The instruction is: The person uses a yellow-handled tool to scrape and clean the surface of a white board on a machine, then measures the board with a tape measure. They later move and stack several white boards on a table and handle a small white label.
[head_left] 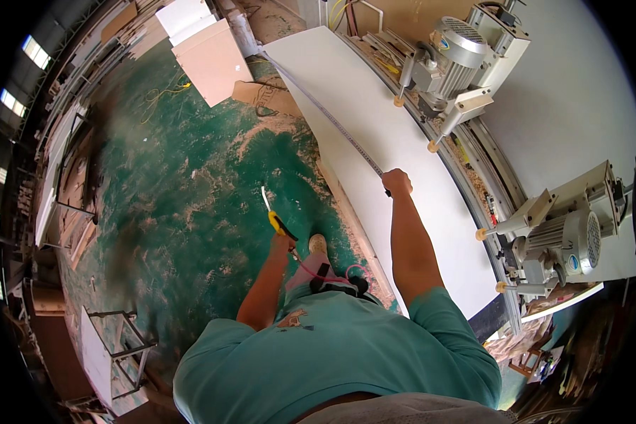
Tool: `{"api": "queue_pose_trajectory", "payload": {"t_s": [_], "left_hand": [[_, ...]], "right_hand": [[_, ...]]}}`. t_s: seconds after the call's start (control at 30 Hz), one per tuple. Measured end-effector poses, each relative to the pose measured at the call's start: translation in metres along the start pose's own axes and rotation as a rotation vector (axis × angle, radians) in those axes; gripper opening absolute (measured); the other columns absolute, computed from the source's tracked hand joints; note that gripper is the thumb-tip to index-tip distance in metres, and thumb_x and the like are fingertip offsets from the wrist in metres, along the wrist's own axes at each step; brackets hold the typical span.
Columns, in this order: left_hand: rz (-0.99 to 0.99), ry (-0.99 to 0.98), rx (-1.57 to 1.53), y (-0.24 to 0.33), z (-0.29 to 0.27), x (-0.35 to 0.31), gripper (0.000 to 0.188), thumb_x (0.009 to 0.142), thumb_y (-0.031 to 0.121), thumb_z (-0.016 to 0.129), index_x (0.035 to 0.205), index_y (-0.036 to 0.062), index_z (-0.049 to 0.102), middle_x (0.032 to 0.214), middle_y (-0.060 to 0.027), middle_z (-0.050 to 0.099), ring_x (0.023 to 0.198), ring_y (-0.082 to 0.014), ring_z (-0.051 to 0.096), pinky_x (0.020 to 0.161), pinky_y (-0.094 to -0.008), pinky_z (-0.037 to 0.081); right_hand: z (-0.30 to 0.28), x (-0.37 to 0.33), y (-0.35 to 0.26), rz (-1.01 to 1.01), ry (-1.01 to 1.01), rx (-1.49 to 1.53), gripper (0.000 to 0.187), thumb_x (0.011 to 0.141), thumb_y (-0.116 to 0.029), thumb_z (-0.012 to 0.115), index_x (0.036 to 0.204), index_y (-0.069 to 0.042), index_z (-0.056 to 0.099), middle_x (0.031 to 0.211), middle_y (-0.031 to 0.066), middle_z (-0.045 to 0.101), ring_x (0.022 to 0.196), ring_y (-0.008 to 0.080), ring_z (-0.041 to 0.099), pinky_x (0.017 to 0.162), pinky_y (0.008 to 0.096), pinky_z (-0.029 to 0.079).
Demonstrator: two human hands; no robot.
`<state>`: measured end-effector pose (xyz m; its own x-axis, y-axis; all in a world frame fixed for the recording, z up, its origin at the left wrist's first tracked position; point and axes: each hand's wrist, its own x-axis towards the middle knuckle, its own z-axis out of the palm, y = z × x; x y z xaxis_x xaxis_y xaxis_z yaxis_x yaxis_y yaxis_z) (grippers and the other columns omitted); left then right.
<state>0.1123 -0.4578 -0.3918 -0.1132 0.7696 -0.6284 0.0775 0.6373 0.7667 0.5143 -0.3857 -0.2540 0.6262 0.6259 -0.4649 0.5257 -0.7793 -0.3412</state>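
Observation:
My left hand (284,242) is closed around a yellow-and-black tool (275,222), which looks like an air blow gun. Its pale curved nozzle points away from me over the green floor, and a thin pink hose (306,268) runs from near the hand toward my waist. My right hand (397,181) grips the near end of a measuring tape (332,123). The tape stretches diagonally along a large white panel (431,226) to its far left corner. What the right fingers hold is partly hidden by the hand.
Motor units (459,53) with round-tipped arms line the panel's right side; another motor (565,240) stands nearer. Sawdust covers the green floor (184,205). Cardboard (212,60) lies at the far end. A metal-framed stand (124,350) is at the lower left.

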Motion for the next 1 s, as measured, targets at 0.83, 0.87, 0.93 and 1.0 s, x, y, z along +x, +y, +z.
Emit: {"api": "queue_pose_trajectory", "payload": {"t_s": [0.83, 0.87, 0.93, 1.0], "left_hand": [[-0.358, 0.476, -0.43, -0.043, -0.166, 0.141, 0.01, 0.081, 0.004, 0.051, 0.072, 0.0051, 0.052, 0.063, -0.0079, 0.048, 0.05, -0.0186, 0.043, 0.045, -0.0334, 0.033], [-0.327, 0.45, -0.423, -0.04, -0.161, 0.148, 0.011, 0.083, 0.005, 0.051, 0.072, 0.0049, 0.053, 0.063, -0.0076, 0.048, 0.05, -0.0184, 0.043, 0.045, -0.0334, 0.033], [-0.267, 0.381, -0.392, -0.035, -0.15, 0.162, 0.012, 0.085, 0.006, 0.051, 0.073, 0.0046, 0.053, 0.063, -0.0071, 0.048, 0.05, -0.0178, 0.043, 0.045, -0.0334, 0.033], [-0.267, 0.362, -0.245, -0.025, -0.138, 0.171, 0.015, 0.088, 0.01, 0.051, 0.075, 0.0036, 0.053, 0.065, -0.0076, 0.05, 0.054, -0.0187, 0.046, 0.048, -0.0332, 0.036]], "right_hand": [[0.093, -0.002, 0.026, -0.011, -0.057, 0.03, 0.028, 0.08, -0.031, 0.059, 0.092, -0.012, 0.076, 0.088, 0.012, 0.073, 0.08, 0.0293, 0.07, 0.075, 0.0403, 0.055], [0.091, -0.009, 0.024, -0.012, -0.04, 0.037, 0.028, 0.08, -0.031, 0.059, 0.093, -0.012, 0.076, 0.088, 0.0115, 0.073, 0.081, 0.0291, 0.07, 0.075, 0.0405, 0.055], [0.084, -0.028, 0.021, 0.026, -0.02, 0.02, 0.03, 0.084, -0.034, 0.058, 0.098, -0.013, 0.075, 0.088, 0.0101, 0.073, 0.084, 0.0279, 0.07, 0.078, 0.0407, 0.054], [0.082, -0.048, 0.024, 0.075, 0.05, 0.013, 0.031, 0.086, -0.035, 0.058, 0.099, -0.012, 0.074, 0.086, 0.0103, 0.073, 0.082, 0.0273, 0.07, 0.078, 0.0403, 0.054]]}}
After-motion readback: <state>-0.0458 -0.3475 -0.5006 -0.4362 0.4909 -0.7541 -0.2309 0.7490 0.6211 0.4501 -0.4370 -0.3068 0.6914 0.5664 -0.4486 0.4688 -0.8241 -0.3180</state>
